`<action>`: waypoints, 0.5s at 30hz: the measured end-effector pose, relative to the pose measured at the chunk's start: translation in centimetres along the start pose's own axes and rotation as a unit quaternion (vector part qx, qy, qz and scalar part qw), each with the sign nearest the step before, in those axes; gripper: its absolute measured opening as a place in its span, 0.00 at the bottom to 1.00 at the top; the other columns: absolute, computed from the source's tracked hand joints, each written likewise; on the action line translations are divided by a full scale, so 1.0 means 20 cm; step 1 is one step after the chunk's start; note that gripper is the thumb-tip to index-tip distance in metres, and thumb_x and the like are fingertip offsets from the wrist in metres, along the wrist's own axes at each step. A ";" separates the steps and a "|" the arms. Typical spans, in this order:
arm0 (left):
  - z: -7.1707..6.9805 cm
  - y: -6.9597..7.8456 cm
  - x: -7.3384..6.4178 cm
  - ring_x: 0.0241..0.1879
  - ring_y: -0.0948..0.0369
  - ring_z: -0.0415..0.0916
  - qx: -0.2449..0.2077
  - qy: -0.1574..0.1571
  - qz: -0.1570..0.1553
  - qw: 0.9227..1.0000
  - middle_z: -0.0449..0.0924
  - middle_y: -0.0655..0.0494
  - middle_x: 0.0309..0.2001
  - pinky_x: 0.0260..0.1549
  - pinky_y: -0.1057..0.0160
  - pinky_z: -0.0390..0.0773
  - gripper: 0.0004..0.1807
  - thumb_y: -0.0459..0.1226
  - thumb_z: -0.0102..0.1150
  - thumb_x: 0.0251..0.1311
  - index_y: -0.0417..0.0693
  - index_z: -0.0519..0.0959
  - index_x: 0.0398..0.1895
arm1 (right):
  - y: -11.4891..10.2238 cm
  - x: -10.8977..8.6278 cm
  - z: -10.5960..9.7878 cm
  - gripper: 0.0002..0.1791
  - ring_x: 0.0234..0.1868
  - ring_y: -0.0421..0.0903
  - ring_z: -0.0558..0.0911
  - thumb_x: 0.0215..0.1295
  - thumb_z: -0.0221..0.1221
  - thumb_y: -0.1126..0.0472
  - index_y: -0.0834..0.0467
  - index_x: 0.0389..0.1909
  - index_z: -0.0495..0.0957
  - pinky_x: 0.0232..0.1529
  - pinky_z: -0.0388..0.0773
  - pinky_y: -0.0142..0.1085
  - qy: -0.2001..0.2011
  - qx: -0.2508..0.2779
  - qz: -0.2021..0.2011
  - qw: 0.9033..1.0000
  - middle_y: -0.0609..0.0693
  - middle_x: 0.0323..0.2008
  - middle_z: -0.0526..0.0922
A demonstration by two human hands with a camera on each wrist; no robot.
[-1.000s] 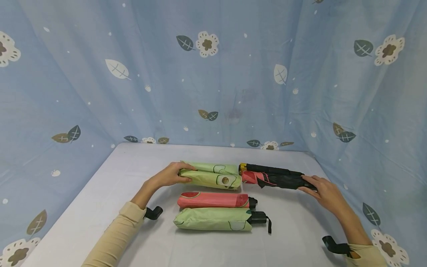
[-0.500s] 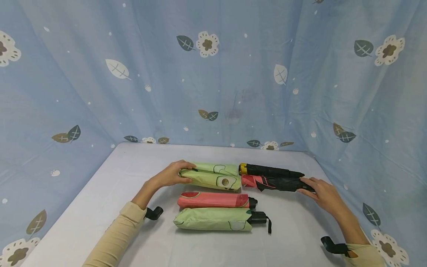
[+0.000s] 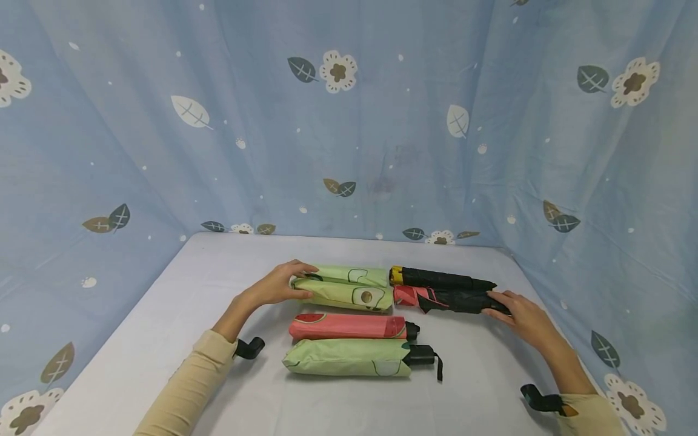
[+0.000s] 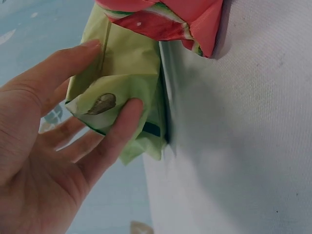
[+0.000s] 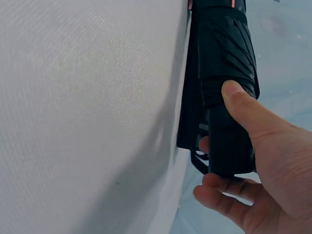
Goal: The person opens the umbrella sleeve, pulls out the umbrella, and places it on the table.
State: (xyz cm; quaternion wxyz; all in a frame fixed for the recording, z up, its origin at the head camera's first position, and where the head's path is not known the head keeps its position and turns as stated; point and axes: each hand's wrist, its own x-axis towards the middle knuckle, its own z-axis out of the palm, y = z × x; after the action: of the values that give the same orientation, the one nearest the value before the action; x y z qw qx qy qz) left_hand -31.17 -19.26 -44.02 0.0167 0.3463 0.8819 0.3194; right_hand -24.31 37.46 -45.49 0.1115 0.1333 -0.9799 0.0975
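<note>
Two pale-green bundles with avocado print lie side by side at the back: a rear one and a nearer one. My left hand grips their left ends, and in the left wrist view its fingertips press on green cloth. To their right lies a folded umbrella, black with a red end. My right hand holds its black handle, thumb along the side and fingers curled round the end. Behind it rests a black folded umbrella with a yellow end.
Closer to me, a red watermelon-print umbrella and a green umbrella with a black handle and strap lie parallel on the white table. A blue patterned curtain stands behind and on both sides.
My right hand has shifted slightly left, and the red-and-black umbrella has come a little away from the black one behind it. My left index finger has lifted slightly; the front umbrellas stay put.
</note>
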 end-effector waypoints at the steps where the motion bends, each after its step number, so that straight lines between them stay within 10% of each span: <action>1: 0.00 0.00 0.00 0.56 0.46 0.77 0.001 0.002 0.003 1.000 0.75 0.43 0.59 0.53 0.44 0.77 0.33 0.42 0.69 0.58 0.42 0.72 0.65 | 0.00 0.00 0.00 0.34 0.48 0.66 0.81 0.62 0.64 0.44 0.64 0.60 0.76 0.44 0.77 0.60 -0.006 0.002 0.005 1.000 0.67 0.50 0.81; 7: 0.01 0.00 0.00 0.51 0.44 0.79 0.009 0.020 0.041 0.999 0.76 0.40 0.56 0.48 0.45 0.79 0.32 0.42 0.68 0.59 0.37 0.72 0.64 | 0.00 0.02 0.04 0.36 0.51 0.69 0.78 0.64 0.62 0.42 0.66 0.62 0.74 0.46 0.75 0.61 -0.034 0.000 0.024 0.999 0.70 0.53 0.78; 15: -0.01 0.01 -0.02 0.54 0.45 0.79 -0.018 -0.007 0.008 1.000 0.73 0.41 0.61 0.53 0.44 0.77 0.31 0.40 0.66 0.61 0.41 0.71 0.66 | 0.00 0.03 0.08 0.34 0.51 0.71 0.78 0.64 0.63 0.45 0.65 0.62 0.73 0.45 0.76 0.63 -0.049 0.007 0.028 0.998 0.73 0.55 0.76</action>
State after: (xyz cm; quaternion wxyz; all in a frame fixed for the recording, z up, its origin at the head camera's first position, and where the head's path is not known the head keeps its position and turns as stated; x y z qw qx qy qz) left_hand -30.75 -19.60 -43.84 0.0265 0.3549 0.8733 0.3326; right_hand -25.26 36.89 -46.89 0.0598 0.1117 -0.9868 0.1012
